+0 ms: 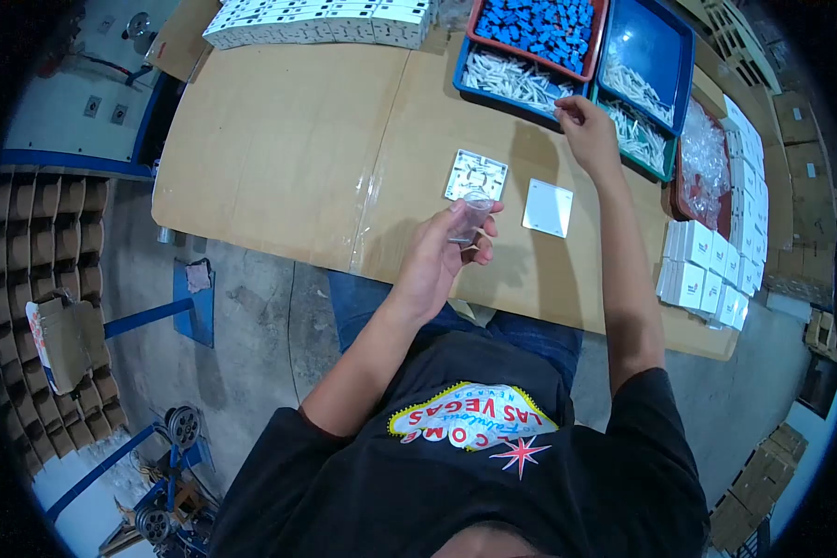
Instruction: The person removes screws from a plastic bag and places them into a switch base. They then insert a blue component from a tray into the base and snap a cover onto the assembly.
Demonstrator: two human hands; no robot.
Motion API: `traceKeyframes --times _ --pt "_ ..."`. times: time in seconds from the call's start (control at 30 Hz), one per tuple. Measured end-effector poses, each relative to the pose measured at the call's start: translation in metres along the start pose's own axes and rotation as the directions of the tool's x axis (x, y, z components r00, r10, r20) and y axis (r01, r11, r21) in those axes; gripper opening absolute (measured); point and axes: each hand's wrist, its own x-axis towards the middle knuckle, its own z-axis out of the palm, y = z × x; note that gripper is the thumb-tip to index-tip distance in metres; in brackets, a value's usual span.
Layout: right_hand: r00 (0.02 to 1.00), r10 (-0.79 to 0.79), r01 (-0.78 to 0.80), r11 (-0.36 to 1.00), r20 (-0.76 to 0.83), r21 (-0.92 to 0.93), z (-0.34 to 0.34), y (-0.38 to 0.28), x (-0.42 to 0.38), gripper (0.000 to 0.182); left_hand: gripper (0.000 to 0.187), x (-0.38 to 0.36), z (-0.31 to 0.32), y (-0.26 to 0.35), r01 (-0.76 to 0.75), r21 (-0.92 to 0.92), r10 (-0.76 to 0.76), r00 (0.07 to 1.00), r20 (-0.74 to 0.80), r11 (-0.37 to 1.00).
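My left hand [432,265] is closed around a small clear plastic bag or cup [471,223]; its exact kind is hard to tell. Just beyond it lies a white square plate with cut-outs and small parts [476,177]. A plain white square plate [548,208] rests to the right of it. My right hand [589,138] is over the near corner of a blue tray [493,96] of small white stick-like parts [507,78]. Its thumb and fingertips are pinched together, and what they hold, if anything, is too small to make out.
A red tray [538,61] of small blue pieces [535,28] sits atop the blue tray. Another blue tray [648,42] and a green tray [662,171] hold more white parts. White boxes [702,265] and clear bags [704,163] line the right. White boxes [316,25] stand at the back.
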Motion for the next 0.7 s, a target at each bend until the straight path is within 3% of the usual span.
traceKeyframes --times 0.07,0.2,0.33,0.43,0.57,0.63,0.7 --pt "0.988 -0.105 0.088 0.985 -0.111 -0.150 0.017 0.022 0.028 0.021 0.050 0.000 0.004 0.003 0.006 -0.002 -0.006 1.000 -0.006 1.000" --pt "0.998 -0.046 0.028 0.937 -0.044 -0.349 0.037 0.018 0.058 0.021 0.051 -0.002 0.006 0.007 0.028 0.000 -0.028 1.000 0.002 1.000" --pt "0.997 -0.058 0.029 0.907 -0.055 -0.421 0.050 0.027 0.072 0.023 0.055 -0.002 0.007 0.015 0.025 0.012 -0.025 1.000 0.005 1.000" --pt "0.998 0.033 -0.052 0.892 -0.050 -0.448 0.049 0.034 0.081 0.025 0.055 -0.001 0.009 0.020 0.008 -0.009 -0.007 1.000 0.005 1.000" --pt "0.995 -0.050 0.016 0.932 -0.085 -0.363 0.031 0.019 0.071 0.023 0.056 -0.002 0.014 0.026 0.020 -0.077 -0.020 1.000 0.004 0.997" --pt "0.972 -0.157 0.116 0.967 -0.173 -0.227 0.015 -0.003 0.054 0.023 0.057 -0.006 0.016 0.028 0.008 -0.073 -0.007 1.000 0.017 0.997" --pt "0.992 -0.113 0.116 0.991 -0.051 0.070 -0.006 -0.041 0.022 0.020 0.057 -0.010 0.018 0.028 -0.011 -0.064 0.012 1.000 0.023 0.998"
